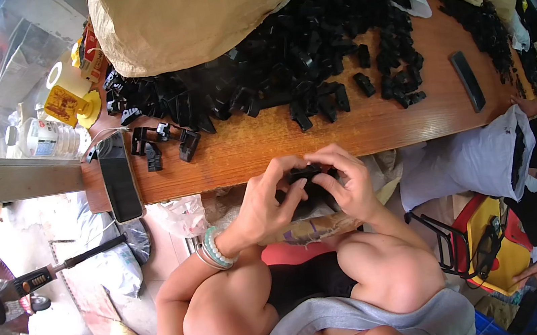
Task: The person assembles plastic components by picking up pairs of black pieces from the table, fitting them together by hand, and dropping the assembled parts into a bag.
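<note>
Your left hand (266, 201) and right hand (348, 181) are pressed together, both clamped on a small black plastic part (307, 177), held over your lap just below the table (359, 132) edge. A heap of black parts (282, 64) and a phone (119, 178) lie on the table.

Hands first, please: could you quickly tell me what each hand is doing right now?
Left hand: closed on the small black plastic part, fingers curled around it.
Right hand: closed on the same part from the other side.
</note>
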Demonstrator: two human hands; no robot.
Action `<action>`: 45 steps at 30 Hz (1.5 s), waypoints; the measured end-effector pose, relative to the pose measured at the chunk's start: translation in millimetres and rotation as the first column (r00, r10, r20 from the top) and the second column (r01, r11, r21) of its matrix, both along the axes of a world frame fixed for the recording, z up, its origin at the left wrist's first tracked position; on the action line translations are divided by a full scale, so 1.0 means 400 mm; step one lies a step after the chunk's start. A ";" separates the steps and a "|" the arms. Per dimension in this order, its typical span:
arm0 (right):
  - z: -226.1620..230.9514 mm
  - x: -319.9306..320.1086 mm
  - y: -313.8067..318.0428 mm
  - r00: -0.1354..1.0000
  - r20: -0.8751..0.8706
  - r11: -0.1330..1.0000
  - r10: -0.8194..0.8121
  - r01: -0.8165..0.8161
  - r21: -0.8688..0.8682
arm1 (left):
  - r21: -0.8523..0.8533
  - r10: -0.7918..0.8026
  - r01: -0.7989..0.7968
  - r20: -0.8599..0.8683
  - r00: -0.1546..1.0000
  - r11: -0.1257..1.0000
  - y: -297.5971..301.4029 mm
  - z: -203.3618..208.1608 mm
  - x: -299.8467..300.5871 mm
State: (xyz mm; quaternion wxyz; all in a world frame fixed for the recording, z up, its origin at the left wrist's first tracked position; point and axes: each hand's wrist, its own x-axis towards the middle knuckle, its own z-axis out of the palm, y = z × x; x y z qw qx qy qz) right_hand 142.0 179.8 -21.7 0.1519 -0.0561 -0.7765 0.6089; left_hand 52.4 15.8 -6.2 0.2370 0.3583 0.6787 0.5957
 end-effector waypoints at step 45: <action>0.051 -0.026 0.021 0.971 -0.238 0.935 0.039 0.048 0.351 | -0.039 -0.030 0.054 0.461 0.887 0.998 0.013 0.004 -0.033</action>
